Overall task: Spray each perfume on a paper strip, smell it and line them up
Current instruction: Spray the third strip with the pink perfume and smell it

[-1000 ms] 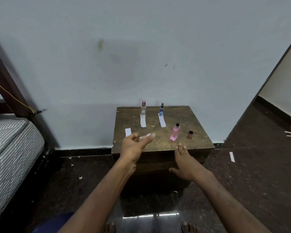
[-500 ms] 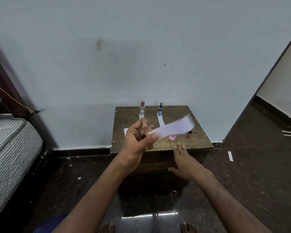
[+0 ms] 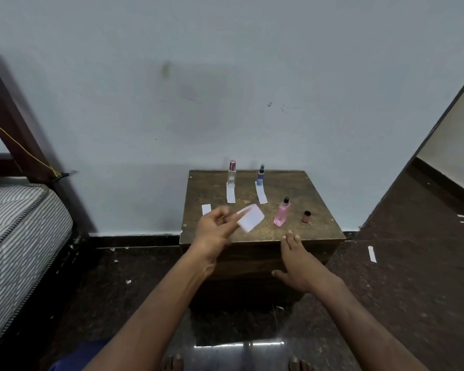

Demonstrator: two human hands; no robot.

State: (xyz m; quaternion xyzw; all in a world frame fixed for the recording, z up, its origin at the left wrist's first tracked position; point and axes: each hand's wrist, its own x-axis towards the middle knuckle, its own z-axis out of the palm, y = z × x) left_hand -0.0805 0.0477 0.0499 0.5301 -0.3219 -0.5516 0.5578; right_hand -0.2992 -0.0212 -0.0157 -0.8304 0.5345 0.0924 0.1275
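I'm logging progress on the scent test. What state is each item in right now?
Clear bottle: upright, red cap on, strip in front.
Blue bottle: upright, strip in front.
Pink bottle: upright, cap off, no strip.
Loose cap: standing beside the pink bottle.
Held strip: pinched in left hand, blurred.
Spare strip: flat on table.
Right hand: empty, open, at table edge.

Dim, even indoor light; glare patch on floor at bottom; left hand & paper strip motion-blurred; wide-angle bend at edges.
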